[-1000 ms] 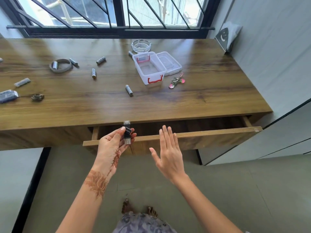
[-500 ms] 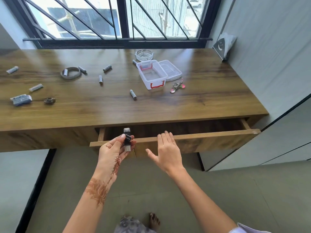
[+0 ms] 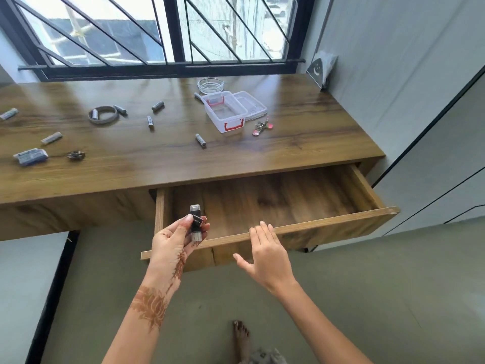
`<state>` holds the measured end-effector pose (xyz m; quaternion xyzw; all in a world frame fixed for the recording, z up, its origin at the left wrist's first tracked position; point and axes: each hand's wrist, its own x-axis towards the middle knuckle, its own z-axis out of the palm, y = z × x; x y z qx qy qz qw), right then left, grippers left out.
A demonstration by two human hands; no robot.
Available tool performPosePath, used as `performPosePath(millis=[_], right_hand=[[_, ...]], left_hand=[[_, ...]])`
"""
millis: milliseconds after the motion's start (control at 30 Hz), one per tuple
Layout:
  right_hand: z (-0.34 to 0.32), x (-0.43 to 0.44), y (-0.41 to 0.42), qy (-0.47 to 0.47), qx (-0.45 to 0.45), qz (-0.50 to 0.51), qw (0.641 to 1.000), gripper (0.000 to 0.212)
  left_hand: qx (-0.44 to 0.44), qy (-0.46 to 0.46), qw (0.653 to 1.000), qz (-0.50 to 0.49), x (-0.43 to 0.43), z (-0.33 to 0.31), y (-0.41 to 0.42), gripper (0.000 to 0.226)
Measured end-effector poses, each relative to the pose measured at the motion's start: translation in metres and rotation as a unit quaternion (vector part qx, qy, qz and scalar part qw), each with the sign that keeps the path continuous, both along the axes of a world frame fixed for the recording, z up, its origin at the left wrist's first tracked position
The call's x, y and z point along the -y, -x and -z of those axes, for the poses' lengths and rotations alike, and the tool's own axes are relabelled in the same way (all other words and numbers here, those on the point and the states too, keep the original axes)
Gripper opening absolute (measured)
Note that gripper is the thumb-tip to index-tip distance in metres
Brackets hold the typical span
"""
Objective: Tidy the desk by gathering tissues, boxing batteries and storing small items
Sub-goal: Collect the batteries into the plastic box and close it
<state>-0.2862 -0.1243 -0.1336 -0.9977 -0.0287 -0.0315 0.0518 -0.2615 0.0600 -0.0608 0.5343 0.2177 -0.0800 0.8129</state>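
Observation:
My left hand (image 3: 175,239) pinches a small black USB stick (image 3: 196,222) upright over the left end of the open drawer (image 3: 288,200). My right hand (image 3: 265,254) is flat, its straight fingertips at the drawer's front edge. On the wooden desk (image 3: 301,143) stands a clear plastic box with red latches (image 3: 225,111), its lid (image 3: 250,105) beside it. Several batteries lie scattered, one near the desk's middle (image 3: 200,140), another (image 3: 149,121) further left. A keyring with pink charms (image 3: 262,126) lies right of the box.
A glass ashtray (image 3: 210,84) sits behind the box. A grey band (image 3: 103,115), a battery pack (image 3: 31,156) and a small metal piece (image 3: 75,155) lie at the left. A tissue holder (image 3: 321,69) stands in the far right corner. A bare foot (image 3: 241,340) is on the floor below.
The drawer has slid out much further and its bare wooden bottom now shows. My right hand came onto its front edge; my left hand kept the USB stick.

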Motion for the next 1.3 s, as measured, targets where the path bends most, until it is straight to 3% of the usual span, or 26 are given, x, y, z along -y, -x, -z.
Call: performPosePath(millis=[167, 500, 700, 800, 867, 1067, 1300], right_hand=[[0.005, 0.004, 0.048, 0.002, 0.008, -0.006, 1.0, 0.069], [0.02, 0.009, 0.123, -0.006, 0.03, -0.024, 0.999, 0.065], [0.013, 0.007, 0.127, -0.016, -0.013, -0.017, 1.0, 0.067], [0.004, 0.008, 0.125, -0.037, -0.035, -0.02, 0.999, 0.068], [-0.009, 0.006, 0.121, -0.098, -0.021, -0.008, 0.995, 0.072], [-0.048, 0.0, 0.078, -0.402, 0.009, 0.102, 0.91, 0.046], [-0.044, 0.01, 0.019, -0.567, -0.034, 0.153, 0.809, 0.021]], left_hand=[[-0.018, 0.006, 1.0, 0.01, -0.002, 0.007, 0.022, 0.03], [-0.009, -0.001, 0.999, 0.046, 0.005, -0.001, 0.045, 0.016], [-0.003, 0.011, 0.998, 0.057, 0.007, -0.004, 0.049, 0.017], [0.003, 0.009, 0.998, 0.062, 0.008, -0.006, 0.049, 0.015], [0.005, 0.001, 0.998, 0.069, 0.01, -0.005, 0.049, 0.015], [0.006, -0.041, 0.992, 0.121, 0.033, 0.001, 0.05, 0.017], [0.005, -0.108, 0.981, 0.159, 0.077, 0.019, 0.022, 0.017]])
